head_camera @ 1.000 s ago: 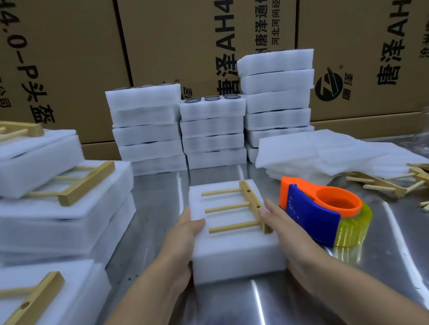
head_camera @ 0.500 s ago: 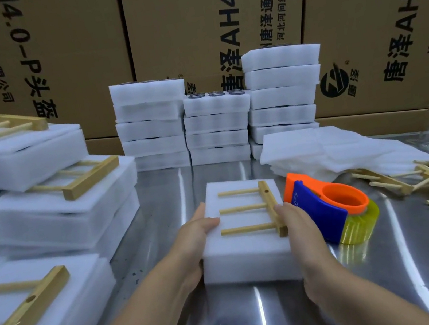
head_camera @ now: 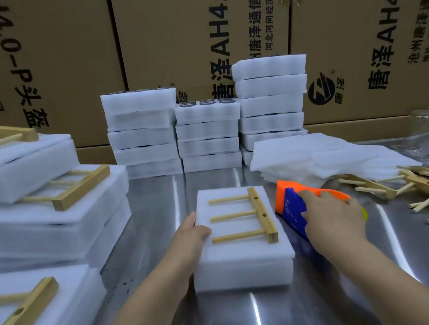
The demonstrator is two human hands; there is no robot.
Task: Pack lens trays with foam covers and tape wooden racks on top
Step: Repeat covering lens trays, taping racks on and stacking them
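Risk: the wooden rack (head_camera: 258,213) lies loose on the foam cover (head_camera: 239,254), and we see no tape over it. We judge it may skew or slide once tape is drawn across, since only its own weight holds it. The foam is light, so the lens tray (head_camera: 242,277) beneath may shift on the bench (head_camera: 261,323) if the bracing hand lets go.

The left hand (head_camera: 191,236) clasps the tray's edge, thumb on top and fingers hidden down the side. The rack, with 3 dowels, lies just right of that thumb, not touching it. The right hand (head_camera: 328,214) is curled over the tape dispenser (head_camera: 288,201), with the tray just to its left.
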